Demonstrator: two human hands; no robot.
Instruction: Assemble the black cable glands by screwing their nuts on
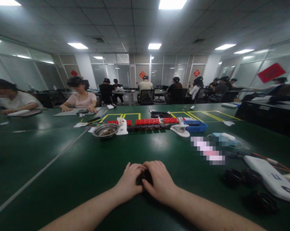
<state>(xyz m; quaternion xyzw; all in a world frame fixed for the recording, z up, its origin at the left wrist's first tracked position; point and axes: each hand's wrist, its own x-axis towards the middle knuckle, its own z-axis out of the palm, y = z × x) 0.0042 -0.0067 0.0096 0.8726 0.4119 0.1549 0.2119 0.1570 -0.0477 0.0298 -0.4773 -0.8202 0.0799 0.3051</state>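
Observation:
In the middle of the near tabletop, my left hand (132,178) and my right hand (161,180) meet, fingertips nearly touching. Both are curled around a small black part (147,176), mostly hidden by the fingers, so its exact kind does not show. Further off, a metal bowl (105,131) contains small brass-coloured pieces. Beside it, a row of red blocks (148,121) runs between a white clamp-like stand (122,126) and a second white stand (180,129).
To the right lie several black ring-shaped parts (262,201) and a white device (271,176) with cables. A blue tray (195,126) stands behind the right stand. Yellow tape (131,114) marks the green table (63,179). Co-workers sit at the left and far back.

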